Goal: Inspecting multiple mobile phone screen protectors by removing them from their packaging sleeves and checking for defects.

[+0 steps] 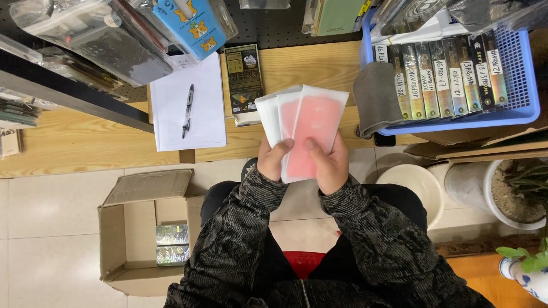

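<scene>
Holding a fanned stack of flat white sleeves (302, 122) with both hands, I keep them upright in front of my chest, above my lap and just short of the bench edge. My left hand (273, 159) is closed on the lower left corner of the stack, thumb on the front. My right hand (330, 162) is clamped on the lower right, thumb pressed on the frontmost sleeve, which shows a pink panel. The two hands sit close together, joined by the stack. At least three sleeves are spread behind one another to the left.

Beyond the stack, on the wooden bench (308, 65), a dark printed packet (244, 82) lies flat just behind the sleeves. To its left, a white sheet of paper (188, 111) carries a pen (187, 109) lying lengthwise. To the right, a grey cloth (377, 97) hangs over the near left corner of a blue plastic basket (522, 94), which holds a row of narrow boxes (442, 77) standing on edge. Hanging packaged items (114, 31) occupy the upper left.

On the tiled floor at my left, an open cardboard box (145, 231) holds shiny packets (172, 244). At my right stand a white round bucket (419, 185) and a white plant pot (502, 194) with soil.
</scene>
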